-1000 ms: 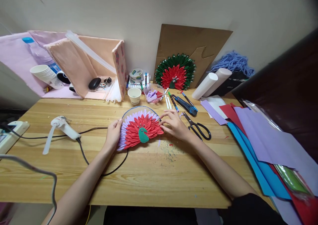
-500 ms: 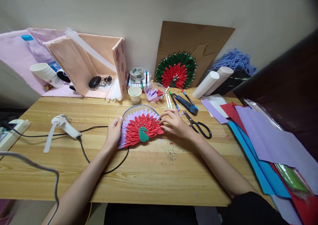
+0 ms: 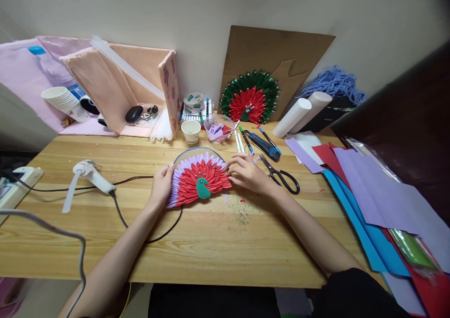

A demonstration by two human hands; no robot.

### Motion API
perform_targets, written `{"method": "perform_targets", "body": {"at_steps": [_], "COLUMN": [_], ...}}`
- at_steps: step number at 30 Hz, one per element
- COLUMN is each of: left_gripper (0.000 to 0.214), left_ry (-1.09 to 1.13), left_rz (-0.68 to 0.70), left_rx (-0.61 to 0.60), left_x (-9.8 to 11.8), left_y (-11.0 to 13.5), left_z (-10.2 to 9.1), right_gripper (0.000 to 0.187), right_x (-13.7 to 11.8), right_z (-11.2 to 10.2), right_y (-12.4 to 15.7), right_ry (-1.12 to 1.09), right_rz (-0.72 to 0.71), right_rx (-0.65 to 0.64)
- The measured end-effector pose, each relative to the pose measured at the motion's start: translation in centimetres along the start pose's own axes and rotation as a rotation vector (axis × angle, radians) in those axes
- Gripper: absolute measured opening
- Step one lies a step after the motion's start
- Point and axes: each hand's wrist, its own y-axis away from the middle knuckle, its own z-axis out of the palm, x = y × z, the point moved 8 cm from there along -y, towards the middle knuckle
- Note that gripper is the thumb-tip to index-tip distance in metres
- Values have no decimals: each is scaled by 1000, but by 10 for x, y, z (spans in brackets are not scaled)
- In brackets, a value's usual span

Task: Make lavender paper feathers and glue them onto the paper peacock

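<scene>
Peacock (image 3: 197, 177): half-round, layered petals (image 3: 190, 189), smooth body (image 3: 203, 190); beak (image 3: 206, 183) toward right hand (image 3: 248, 173), long axis hand-to-hand. Left hand (image 3: 162, 183) grips edge; right curled at opposite edge, grip unclear.

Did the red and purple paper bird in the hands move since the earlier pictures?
No, not noticeably. The paper bird keeps the same spot against the paper cup; the whole view only shifted slightly.
</scene>
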Motion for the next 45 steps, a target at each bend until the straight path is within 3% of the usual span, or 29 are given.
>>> {"method": "perform_targets", "body": {"at_steps": [14,32,45], "left_gripper": [35,33,31], "left_ry": [-22,-1,-20], "left_rz": [20,-7,12], "left_rx": [-1,-4,-14], "left_x": [3,-5,0], "left_y": [0,-5,-1], "left_z": [1,-2,1], "right_gripper": [8,6,6], "right_x": [-3,-15,-19], "right_z": [3,-11,-4], "right_y": [1,-1,-3], "right_ry": [66,142,141], "right_rz": [-65,-112,-120], "right_rx": [84,158,109]}}
